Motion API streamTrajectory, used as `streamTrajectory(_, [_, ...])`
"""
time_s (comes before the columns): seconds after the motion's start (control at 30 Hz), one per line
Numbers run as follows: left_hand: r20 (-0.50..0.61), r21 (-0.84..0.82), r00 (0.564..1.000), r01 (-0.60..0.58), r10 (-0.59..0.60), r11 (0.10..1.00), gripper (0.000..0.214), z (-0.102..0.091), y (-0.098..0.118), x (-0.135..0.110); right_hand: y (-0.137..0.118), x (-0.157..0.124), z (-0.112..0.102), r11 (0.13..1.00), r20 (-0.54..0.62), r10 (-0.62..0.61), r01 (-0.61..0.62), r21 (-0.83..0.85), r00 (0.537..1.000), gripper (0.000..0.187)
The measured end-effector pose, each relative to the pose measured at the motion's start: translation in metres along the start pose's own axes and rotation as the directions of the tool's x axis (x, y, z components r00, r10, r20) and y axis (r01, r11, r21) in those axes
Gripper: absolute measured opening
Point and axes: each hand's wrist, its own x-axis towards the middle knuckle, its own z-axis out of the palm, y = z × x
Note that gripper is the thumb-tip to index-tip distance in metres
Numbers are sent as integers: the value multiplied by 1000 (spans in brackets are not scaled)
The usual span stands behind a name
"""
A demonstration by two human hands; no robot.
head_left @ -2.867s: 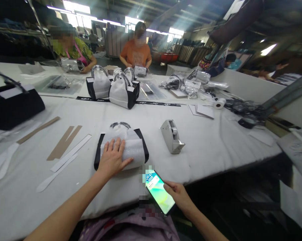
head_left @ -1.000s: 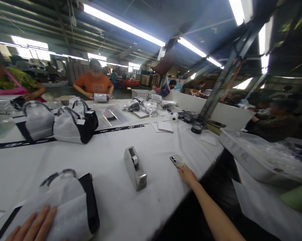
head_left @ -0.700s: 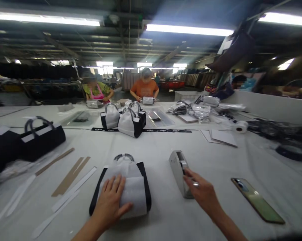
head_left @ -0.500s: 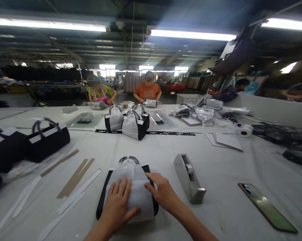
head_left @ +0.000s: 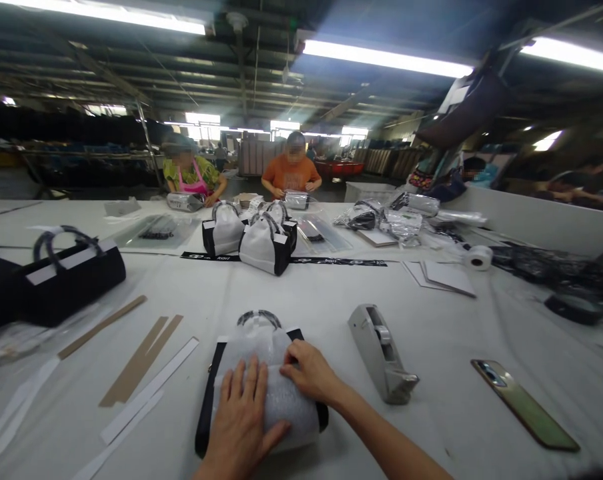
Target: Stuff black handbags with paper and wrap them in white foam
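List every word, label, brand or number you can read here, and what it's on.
"kari": on the black strip across the table; it repeats, last letters soft, so the spelling is uncertain.
Looped logo, no legible letters: same strip.
Print on the orange shirt: too blurred to read.

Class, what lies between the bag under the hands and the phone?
The head view shows the tape dispenser and, nearer the camera, the right forearm.
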Motion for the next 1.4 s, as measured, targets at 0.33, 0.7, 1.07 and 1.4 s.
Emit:
streamTrajectory(0.33, [203, -26, 979, -9, 14, 1000, 69, -7, 14, 4, 6, -19, 6, 986, -231, 121, -90, 141, 965, 9])
streamTrajectory(0.7, [254, 14, 967, 32, -34, 999, 68, -6, 22, -3, 157, -132, -123, 602, -368, 798, -666, 441, 477, 38])
streamTrajectory(1.07, [237, 4, 971, 23, -23, 1000, 68, -2, 19, -3, 163, -116, -108, 453, -148, 876, -676, 581, 460, 24])
streamTrajectory(1.4, [223, 25, 975, 15, -20, 1000, 69, -2, 20, -8, 140, -142, -103, 634, -477, 767, -394, 665, 430, 18])
